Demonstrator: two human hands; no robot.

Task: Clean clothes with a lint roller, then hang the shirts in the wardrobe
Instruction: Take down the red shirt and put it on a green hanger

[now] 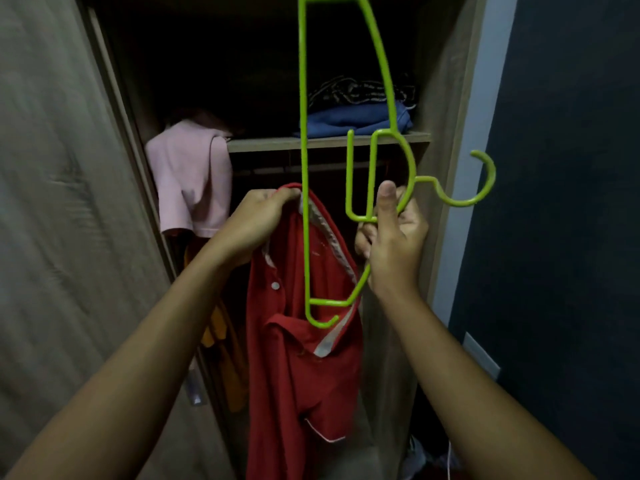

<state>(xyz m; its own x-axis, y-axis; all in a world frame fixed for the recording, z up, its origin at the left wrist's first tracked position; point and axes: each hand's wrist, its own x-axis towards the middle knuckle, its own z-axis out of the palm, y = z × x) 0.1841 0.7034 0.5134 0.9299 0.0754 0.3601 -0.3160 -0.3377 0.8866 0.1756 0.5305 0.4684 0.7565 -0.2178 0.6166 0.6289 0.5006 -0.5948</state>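
Green hanger (pixel 304 168) upright, hook rightward.

Wardrobe shelf (pixel 263 144) bears folded blue garment (pixel 356 120) and draped pink shirt (pixel 188 168).

A green plastic hanger (pixel 304 161) stands turned on end before the open wooden wardrobe (pixel 446 98), its hook pointing right. The right hand (pixel 391 237) grips it near the hook; the left hand (pixel 258 221), to the left, holds the collar of a red polo shirt (pixel 298 358) that hangs below both hands, with the hanger's lower end inside the collar opening. Behind, a wardrobe shelf (pixel 329 143) carries folded blue clothing (pixel 356 121) on its right and a pink shirt (pixel 190 174) draped over its left end. A dark blue wall (pixel 571 168) lies right of the wardrobe.
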